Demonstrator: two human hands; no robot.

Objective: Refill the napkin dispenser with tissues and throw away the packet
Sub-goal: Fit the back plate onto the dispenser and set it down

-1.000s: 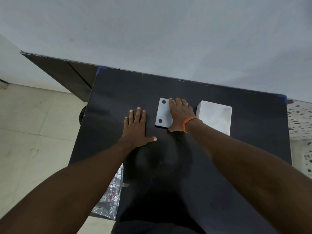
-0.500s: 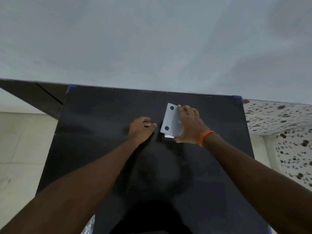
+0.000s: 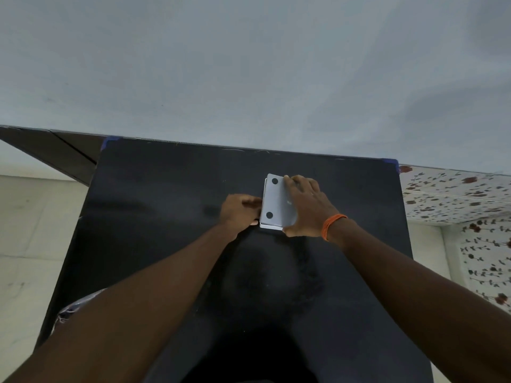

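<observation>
On the black table (image 3: 166, 203) stands the white napkin dispenser (image 3: 269, 226), of which only a thin white edge shows. A grey-white cover panel with two black dots (image 3: 273, 200) lies over it. My right hand (image 3: 307, 205), with an orange band on the wrist, is spread over the panel's right half, thumb at its near edge, holding it. My left hand (image 3: 239, 211) is curled against the left side of the dispenser and grips it. No tissues are visible.
A crinkled plastic packet (image 3: 69, 310) pokes out past the table's near-left edge, partly behind my left forearm. A dark wooden unit (image 3: 55, 150) stands at the back left, a floral-patterned surface (image 3: 456, 197) at the right. A plain wall rises right behind the table.
My right hand lifted the dotted panel off the table and brought it over the white dispenser. My left hand left the tabletop and closed on the dispenser's left side. The view tilted upward.
</observation>
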